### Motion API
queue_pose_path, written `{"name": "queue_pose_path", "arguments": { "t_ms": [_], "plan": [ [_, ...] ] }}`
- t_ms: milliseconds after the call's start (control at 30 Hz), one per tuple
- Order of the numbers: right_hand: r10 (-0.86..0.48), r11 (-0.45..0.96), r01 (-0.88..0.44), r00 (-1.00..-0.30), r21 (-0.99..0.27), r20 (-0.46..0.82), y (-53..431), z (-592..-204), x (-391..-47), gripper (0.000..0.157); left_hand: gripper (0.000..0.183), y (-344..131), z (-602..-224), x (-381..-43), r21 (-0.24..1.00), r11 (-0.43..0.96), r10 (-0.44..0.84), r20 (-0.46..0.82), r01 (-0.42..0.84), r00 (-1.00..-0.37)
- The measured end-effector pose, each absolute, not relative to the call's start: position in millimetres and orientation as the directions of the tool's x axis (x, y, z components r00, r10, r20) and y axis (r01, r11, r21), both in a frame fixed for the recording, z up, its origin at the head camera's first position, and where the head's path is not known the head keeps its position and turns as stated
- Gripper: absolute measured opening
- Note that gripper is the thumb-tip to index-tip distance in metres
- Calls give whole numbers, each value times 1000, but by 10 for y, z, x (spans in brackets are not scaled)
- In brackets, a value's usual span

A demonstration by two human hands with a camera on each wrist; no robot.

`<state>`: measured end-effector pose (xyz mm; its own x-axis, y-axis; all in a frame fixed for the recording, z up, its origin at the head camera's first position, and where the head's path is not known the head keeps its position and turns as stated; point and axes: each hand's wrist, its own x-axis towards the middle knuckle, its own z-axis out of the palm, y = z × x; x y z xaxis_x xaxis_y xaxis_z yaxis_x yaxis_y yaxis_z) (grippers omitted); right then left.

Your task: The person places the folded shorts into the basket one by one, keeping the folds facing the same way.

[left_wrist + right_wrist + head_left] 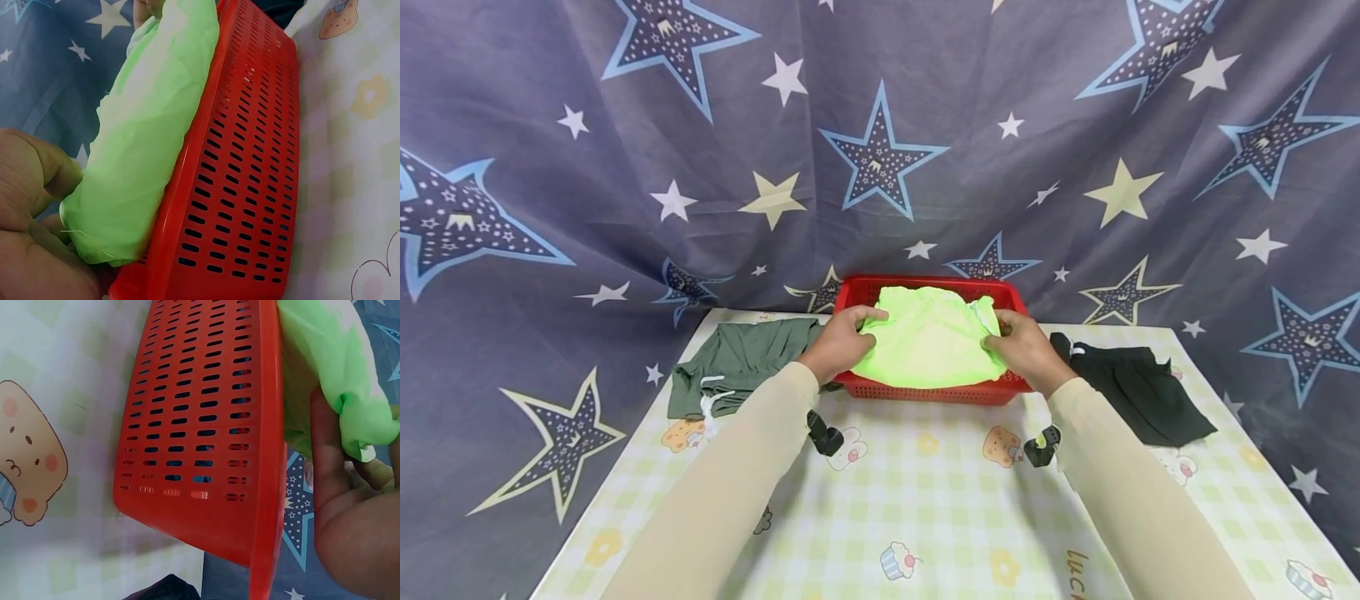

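Note:
Folded neon green shorts (928, 337) are spread between both hands over the red basket (925, 393), with a gathered edge along the far side. My left hand (842, 340) pinches their left edge, thumb on top and fingers underneath. At the opposite edge, my right hand (1026, 346) grips the cloth between thumb and fingers. In the left wrist view the green cloth (137, 137) overlaps the basket rim. The right wrist view shows the fabric (359, 406) bunched at my right fingers. Most of the basket's inside is hidden under the cloth.
Grey-green shorts (748, 358) with a white drawstring lie on the table left of the basket. Black shorts (1138, 392) lie to its right. A star-patterned curtain (880, 242) hangs right behind the table. The checked tablecloth (917, 500) extends toward me.

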<state>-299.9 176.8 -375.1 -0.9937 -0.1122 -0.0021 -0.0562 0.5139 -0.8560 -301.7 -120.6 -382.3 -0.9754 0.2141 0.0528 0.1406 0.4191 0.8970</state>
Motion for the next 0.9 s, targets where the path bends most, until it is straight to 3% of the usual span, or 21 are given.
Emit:
{"name": "queue_pose_path", "arguments": {
  "t_ms": [300, 600, 900],
  "plan": [
    [-97, 531, -39, -995, -847, -15, 1713, -3790, -3135, 63, 48, -1191, -3859, -3097, 898, 428, 199, 20, 105, -980],
    [-101, 507, -22, -994, -862, -34, 1687, -3839, -3222, 68, 49, -1132, -3904, -3144, 839, 528, 180, 40, 131, -983],
    [-150, 577, -25, -986, -816, -76, 1700, -3948, -3225, 66, 50, -1087, -3995, -3156, 770, 626, 178, 8, 120, -984]
  ]
}}
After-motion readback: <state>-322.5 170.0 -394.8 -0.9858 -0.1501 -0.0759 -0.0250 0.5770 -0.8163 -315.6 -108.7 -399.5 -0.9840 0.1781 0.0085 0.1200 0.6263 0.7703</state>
